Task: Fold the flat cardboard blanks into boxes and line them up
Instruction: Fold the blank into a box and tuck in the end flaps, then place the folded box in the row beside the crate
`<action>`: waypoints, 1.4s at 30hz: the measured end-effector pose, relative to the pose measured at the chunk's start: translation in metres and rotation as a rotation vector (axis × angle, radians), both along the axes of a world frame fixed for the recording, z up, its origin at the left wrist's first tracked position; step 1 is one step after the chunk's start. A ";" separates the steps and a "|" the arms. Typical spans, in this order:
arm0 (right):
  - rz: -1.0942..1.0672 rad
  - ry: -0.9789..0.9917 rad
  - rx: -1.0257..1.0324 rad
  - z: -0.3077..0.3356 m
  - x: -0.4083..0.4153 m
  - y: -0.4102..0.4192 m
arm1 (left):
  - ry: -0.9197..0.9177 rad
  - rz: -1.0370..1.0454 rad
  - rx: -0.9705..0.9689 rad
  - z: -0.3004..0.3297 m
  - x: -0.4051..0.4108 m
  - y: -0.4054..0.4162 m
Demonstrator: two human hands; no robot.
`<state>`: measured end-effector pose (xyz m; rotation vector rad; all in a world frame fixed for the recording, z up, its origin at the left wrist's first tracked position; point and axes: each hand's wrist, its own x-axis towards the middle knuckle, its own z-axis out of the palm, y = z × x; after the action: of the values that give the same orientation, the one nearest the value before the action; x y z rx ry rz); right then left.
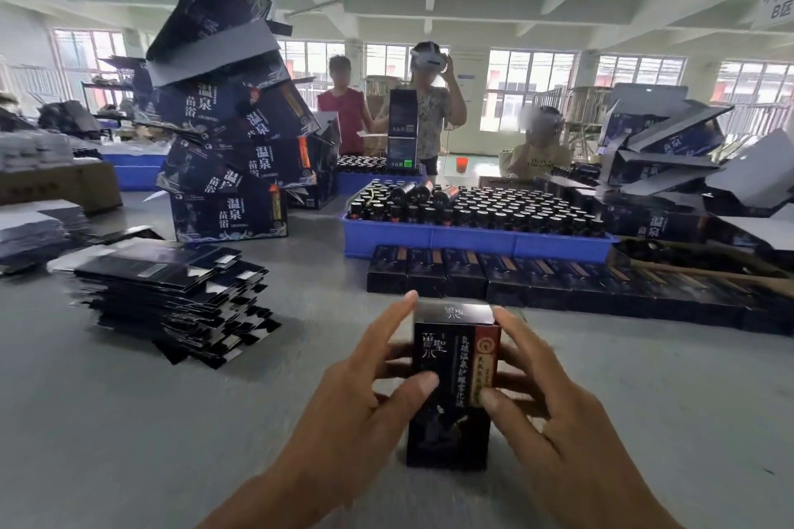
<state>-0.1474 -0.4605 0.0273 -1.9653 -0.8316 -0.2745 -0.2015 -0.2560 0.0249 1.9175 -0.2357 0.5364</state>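
Note:
A small dark box (451, 382) with white and red lettering stands upright on the grey table (129, 421) near me. My left hand (365, 395) grips its left side, thumb on the front face and index finger up at the top edge. My right hand (541, 399) grips its right side, thumb on the red strip. The box's top flap lies folded over. To the left lies a stack of flat dark cardboard blanks (172, 296). Behind the box, a row of folded dark boxes (515, 277) runs to the right.
A blue tray (472, 243) full of dark bottles sits behind the row. A leaning tower of large dark cartons (232, 142) rises at the back left, more cartons (670, 168) at the right. Three people stand or sit beyond the table.

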 end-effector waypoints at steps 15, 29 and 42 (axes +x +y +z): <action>-0.004 -0.350 -0.578 -0.009 0.010 0.028 | 0.312 0.449 -0.029 -0.012 0.024 0.034; -0.110 -0.353 -0.707 -0.019 0.119 0.172 | 0.488 0.810 0.490 -0.022 0.027 0.082; -0.356 -0.300 -0.854 -0.016 0.217 0.260 | 0.496 0.610 0.519 -0.029 0.049 0.097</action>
<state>0.0697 -0.2008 0.0110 -2.9361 -0.8613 -0.4857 -0.1522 -0.1591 -0.0041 2.5676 0.6056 0.3880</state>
